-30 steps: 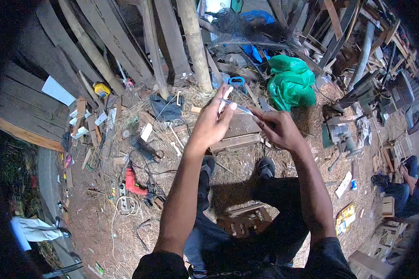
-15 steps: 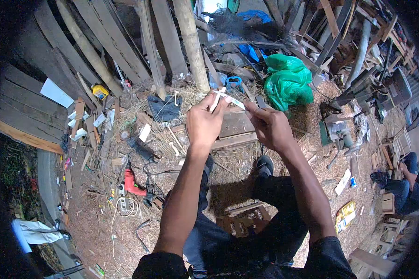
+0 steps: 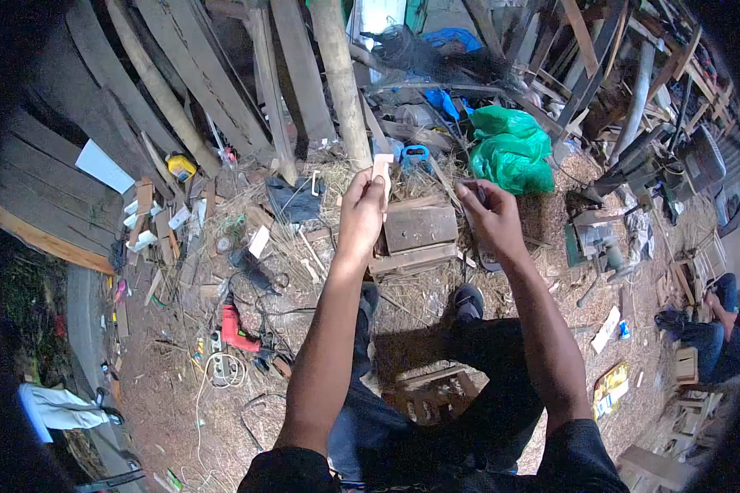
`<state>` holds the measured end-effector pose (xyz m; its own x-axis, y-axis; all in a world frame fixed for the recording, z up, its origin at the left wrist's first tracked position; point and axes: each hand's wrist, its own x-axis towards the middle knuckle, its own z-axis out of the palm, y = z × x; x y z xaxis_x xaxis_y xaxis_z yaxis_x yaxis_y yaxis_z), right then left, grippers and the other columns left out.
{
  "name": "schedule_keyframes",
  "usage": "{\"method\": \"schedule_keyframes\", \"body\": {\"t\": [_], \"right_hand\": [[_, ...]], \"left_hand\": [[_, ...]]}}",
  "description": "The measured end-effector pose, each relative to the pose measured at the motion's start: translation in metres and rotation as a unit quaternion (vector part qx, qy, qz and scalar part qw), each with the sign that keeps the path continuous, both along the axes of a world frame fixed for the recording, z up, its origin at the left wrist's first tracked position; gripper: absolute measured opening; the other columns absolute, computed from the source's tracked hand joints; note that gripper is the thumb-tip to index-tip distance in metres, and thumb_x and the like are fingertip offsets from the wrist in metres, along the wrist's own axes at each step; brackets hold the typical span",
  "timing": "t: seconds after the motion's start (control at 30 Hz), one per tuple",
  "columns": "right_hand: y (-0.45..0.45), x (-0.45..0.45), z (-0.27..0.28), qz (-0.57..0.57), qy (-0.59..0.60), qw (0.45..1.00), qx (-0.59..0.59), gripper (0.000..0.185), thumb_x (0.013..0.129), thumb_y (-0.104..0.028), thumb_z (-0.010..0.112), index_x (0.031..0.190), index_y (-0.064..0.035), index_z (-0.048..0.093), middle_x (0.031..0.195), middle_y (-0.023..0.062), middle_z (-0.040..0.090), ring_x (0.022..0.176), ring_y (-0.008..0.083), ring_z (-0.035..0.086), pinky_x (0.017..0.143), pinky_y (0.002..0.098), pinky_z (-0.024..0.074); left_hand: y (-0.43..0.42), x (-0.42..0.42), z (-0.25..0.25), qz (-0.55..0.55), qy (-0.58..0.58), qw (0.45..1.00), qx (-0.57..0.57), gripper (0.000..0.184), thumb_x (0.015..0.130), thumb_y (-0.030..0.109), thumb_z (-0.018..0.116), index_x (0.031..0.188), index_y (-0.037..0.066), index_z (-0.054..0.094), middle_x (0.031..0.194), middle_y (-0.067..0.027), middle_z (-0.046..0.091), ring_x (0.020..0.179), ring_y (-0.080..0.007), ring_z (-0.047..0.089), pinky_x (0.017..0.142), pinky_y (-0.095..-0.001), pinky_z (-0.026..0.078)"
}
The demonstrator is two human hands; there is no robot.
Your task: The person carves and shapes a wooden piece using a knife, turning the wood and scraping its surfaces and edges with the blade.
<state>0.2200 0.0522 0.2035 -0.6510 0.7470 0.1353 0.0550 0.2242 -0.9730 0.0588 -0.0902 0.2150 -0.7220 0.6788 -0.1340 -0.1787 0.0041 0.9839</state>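
My left hand (image 3: pixel 362 215) is closed on a small pale wooden piece (image 3: pixel 382 167), whose wider end stands up above the fingers. To the right, my right hand (image 3: pixel 492 215) is closed around a slim dark object that is too small to make out clearly; it may be the blade seen earlier, turned edge-on. The two hands are apart, with a wooden block (image 3: pixel 420 228) lower down between them.
A green plastic bag (image 3: pixel 514 152) lies beyond my right hand. A red drill (image 3: pixel 237 329) and a coiled white cable (image 3: pixel 226 370) are on the ground at left. A metal vise (image 3: pixel 604 246) stands at right. Another person's legs (image 3: pixel 703 337) show at far right.
My hands have moved apart. The pale blade in my right hand no longer touches the wooden piece, which now stands more upright in my left hand.
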Motion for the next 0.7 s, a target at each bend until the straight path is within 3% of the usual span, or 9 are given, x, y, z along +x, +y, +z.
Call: {"method": "schedule_keyframes", "body": {"t": [0.13, 0.2, 0.27, 0.33, 0.43, 0.53, 0.7], "right_hand": [[-0.004, -0.01, -0.01, -0.019, -0.022, 0.999, 0.021, 0.026, 0.088, -0.022, 0.068, 0.093, 0.003, 0.067, 0.073, 0.0018, 0.062, 0.068, 0.0061, 0.051, 0.062, 0.0252, 0.0427], [-0.008, -0.015, -0.009, -0.02, -0.005, 0.999, 0.028, 0.026, 0.088, -0.023, 0.068, 0.091, 0.0029, 0.067, 0.074, 0.0024, 0.063, 0.069, 0.0066, 0.052, 0.063, 0.0256, 0.0433], [-0.014, -0.015, -0.006, -0.022, -0.003, 1.0, -0.002, 0.027, 0.088, -0.024, 0.068, 0.092, 0.0028, 0.067, 0.076, 0.003, 0.064, 0.071, 0.0075, 0.053, 0.065, 0.0264, 0.0443], [-0.022, -0.02, 0.007, -0.007, -0.018, 0.997, -0.073, 0.029, 0.089, -0.026, 0.068, 0.096, 0.0024, 0.067, 0.083, 0.005, 0.067, 0.077, 0.0095, 0.057, 0.071, 0.0273, 0.0464], [-0.023, -0.025, -0.001, -0.01, 0.029, 1.0, 0.003, 0.024, 0.09, -0.024, 0.067, 0.095, 0.0, 0.066, 0.079, -0.003, 0.059, 0.072, 0.0045, 0.05, 0.064, 0.0234, 0.0409], [-0.023, -0.027, -0.002, 0.017, 0.041, 0.998, -0.042, 0.026, 0.089, -0.023, 0.068, 0.099, 0.0004, 0.066, 0.084, -0.0015, 0.062, 0.076, 0.0055, 0.052, 0.069, 0.0238, 0.0431], [-0.033, -0.026, 0.013, 0.041, 0.04, 0.997, -0.053, 0.023, 0.088, -0.021, 0.069, 0.097, -0.0005, 0.066, 0.078, -0.0042, 0.058, 0.069, 0.0043, 0.048, 0.061, 0.0221, 0.0382]], "left_hand": [[0.007, 0.007, 0.001, 0.0, 0.012, 0.997, 0.073, 0.02, 0.093, 0.014, 0.058, 0.109, 0.002, 0.059, 0.093, 0.0002, 0.063, 0.077, -0.0088, 0.059, 0.07, -0.0242, 0.046], [0.009, 0.01, 0.0, -0.005, -0.005, 0.997, 0.083, 0.016, 0.094, 0.01, 0.056, 0.107, 0.001, 0.059, 0.09, -0.0019, 0.064, 0.074, -0.0086, 0.06, 0.066, -0.0235, 0.048], [0.011, 0.005, -0.011, -0.001, -0.011, 0.994, 0.111, 0.013, 0.092, 0.007, 0.059, 0.104, 0.001, 0.058, 0.091, -0.0036, 0.066, 0.073, -0.0088, 0.062, 0.062, -0.023, 0.049], [0.007, 0.001, -0.01, -0.004, 0.016, 0.995, 0.103, 0.019, 0.09, 0.009, 0.064, 0.106, 0.003, 0.057, 0.096, -0.006, 0.066, 0.082, -0.0116, 0.064, 0.068, -0.0263, 0.053], [0.003, -0.001, -0.008, 0.002, -0.018, 0.988, 0.152, 0.02, 0.089, 0.009, 0.065, 0.106, 0.003, 0.057, 0.097, -0.0063, 0.066, 0.083, -0.0124, 0.065, 0.068, -0.0265, 0.053], [-0.003, 0.004, 0.004, 0.001, -0.058, 0.985, 0.161, 0.02, 0.089, 0.009, 0.065, 0.106, 0.003, 0.057, 0.096, -0.0063, 0.066, 0.082, -0.0128, 0.065, 0.068, -0.0268, 0.053], [-0.003, 0.008, 0.005, -0.018, -0.085, 0.981, 0.172, 0.02, 0.09, 0.011, 0.064, 0.106, 0.003, 0.057, 0.096, -0.006, 0.066, 0.083, -0.014, 0.065, 0.071, -0.0292, 0.053]]}}
